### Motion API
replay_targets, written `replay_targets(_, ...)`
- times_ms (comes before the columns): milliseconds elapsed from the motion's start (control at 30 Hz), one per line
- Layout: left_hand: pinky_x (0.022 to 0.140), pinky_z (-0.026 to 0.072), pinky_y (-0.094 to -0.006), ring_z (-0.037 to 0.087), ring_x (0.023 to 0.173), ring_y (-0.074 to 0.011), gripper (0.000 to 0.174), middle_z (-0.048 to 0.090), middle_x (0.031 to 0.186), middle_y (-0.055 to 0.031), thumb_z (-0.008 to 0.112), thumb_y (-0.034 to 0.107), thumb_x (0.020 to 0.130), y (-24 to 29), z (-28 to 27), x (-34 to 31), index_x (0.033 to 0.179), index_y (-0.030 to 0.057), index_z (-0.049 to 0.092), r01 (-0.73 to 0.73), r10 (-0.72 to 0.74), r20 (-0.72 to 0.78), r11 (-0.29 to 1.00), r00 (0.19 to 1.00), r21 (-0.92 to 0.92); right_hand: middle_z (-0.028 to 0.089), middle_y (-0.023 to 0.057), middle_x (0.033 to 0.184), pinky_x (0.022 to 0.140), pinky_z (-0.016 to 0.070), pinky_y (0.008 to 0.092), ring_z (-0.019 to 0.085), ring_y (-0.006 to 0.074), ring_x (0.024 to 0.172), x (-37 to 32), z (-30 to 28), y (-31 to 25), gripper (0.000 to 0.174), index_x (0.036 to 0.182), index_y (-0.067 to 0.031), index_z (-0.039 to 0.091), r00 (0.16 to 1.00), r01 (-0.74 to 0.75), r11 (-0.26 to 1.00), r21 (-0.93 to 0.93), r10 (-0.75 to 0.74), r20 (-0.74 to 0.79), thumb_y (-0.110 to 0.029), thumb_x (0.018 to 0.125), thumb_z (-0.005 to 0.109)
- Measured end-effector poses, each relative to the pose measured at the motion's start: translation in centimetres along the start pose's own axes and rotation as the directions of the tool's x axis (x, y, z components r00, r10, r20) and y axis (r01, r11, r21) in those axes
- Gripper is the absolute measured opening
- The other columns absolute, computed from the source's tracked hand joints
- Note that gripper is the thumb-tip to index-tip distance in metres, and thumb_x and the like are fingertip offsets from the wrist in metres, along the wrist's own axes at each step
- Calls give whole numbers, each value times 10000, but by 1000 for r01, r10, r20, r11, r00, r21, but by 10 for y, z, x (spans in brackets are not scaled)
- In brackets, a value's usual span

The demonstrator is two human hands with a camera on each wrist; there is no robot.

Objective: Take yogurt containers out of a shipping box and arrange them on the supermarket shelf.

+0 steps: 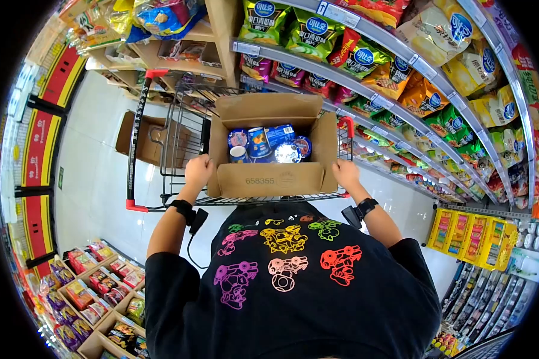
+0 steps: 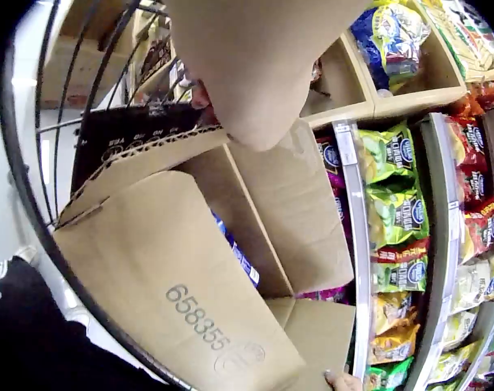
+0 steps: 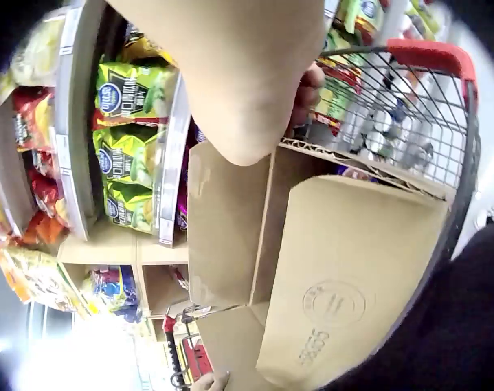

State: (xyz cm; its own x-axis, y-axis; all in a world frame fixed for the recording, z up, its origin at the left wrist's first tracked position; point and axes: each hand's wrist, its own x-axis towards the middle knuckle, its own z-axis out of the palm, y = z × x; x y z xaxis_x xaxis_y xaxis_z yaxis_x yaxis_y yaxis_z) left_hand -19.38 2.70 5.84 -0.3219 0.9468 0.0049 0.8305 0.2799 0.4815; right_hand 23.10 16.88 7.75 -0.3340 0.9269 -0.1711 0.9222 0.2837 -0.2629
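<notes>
An open cardboard box [image 1: 248, 186] with its flaps spread sits over a shopping cart [image 1: 179, 122]. Inside it are several blue-labelled cups and packs [image 1: 275, 139]; one cup [image 1: 238, 154] shows a white end. My left hand [image 1: 199, 172] grips the box at its left side by the near corner, and my right hand [image 1: 345, 173] holds the opposite side. In the left wrist view, my left fingers [image 2: 203, 102] curl over the box's corrugated edge. The right wrist view has my right fingers [image 3: 307, 98] at the other edge, partly hidden by the wrist.
Curved shelves of chip bags [image 1: 314, 33] stand ahead and to the right. A second brown carton [image 1: 153, 139] is at the cart's left. Bins of packaged snacks [image 1: 102, 278] lie at lower left, with a yellow display rack [image 1: 472, 238] at right.
</notes>
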Motion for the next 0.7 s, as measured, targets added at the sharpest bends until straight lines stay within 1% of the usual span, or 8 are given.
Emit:
replay_targets(100,560,410,-462,532,643,-380,235,538,658,-176,568,214,766,3,-3,-7,652,27,483,70,-78,85,993,993,92,599,189,736,624,470,459,581,371,695,-7,-5,1,292,770,-42,571,994,-47,999,-23,49,93,-318,808,485)
replay_targets(233,810,410,-431,522,975,-303,326,556,1041,-139,577,242,746,5,-11,-16,1033,94,535,194,-219,37,920,975,340,589,168,1028,753,467,451,580,317,913,-13,-16,2,376,1081,-47,522,988,-146,970,-196,152,17,-274,782,499)
replay_targets(333,964,317,-410,397,1178,-264,528,443,1258,-116,552,218,761,23,-10,-19,1255,96,413,-45,100,-44,741,994,670,503,194,1165,896,388,471,551,336,974,-11,-20,-12,572,1257,-21,357,853,120,702,-702,-434,-288,-260,772,544)
replay_targets(400,1023,252,-391,319,1243,-258,548,377,1323,-105,509,181,784,36,6,-13,1303,89,359,-318,370,119,542,921,778,537,190,1112,926,355,477,559,331,955,3,-6,-37,635,1299,-37,325,764,313,669,-674,-599,-240,-258,749,553)
replay_targets(433,1016,268,-392,339,1232,-267,534,389,1311,-125,486,197,803,31,34,-11,1302,66,348,-408,400,191,577,896,707,553,187,1085,941,339,480,563,328,945,6,4,-46,668,1320,-45,309,707,406,637,-655,-673,-217,-257,737,557)
replay_targets(467,1009,284,-393,360,1221,-277,523,402,1299,-144,464,214,823,28,59,-11,1302,44,337,-492,433,260,606,863,624,566,175,1062,922,354,468,567,323,927,5,19,-49,640,1300,-42,339,835,425,697,-577,-549,-49,-257,737,555)
replay_targets(533,1000,298,-393,451,1142,-276,441,495,1196,-158,441,276,843,51,65,-12,1217,41,445,-383,141,498,819,856,426,591,149,1015,884,383,445,573,312,892,13,38,-52,588,1259,-37,399,910,386,817,-430,-261,321,-258,735,551)
replay_targets(700,862,404,-432,611,787,-311,379,633,790,-156,429,338,850,91,21,-25,784,36,649,-402,127,694,881,708,249,631,109,789,786,410,414,588,278,764,-19,0,-45,330,842,-67,635,701,617,786,-18,-539,467,-371,767,529)
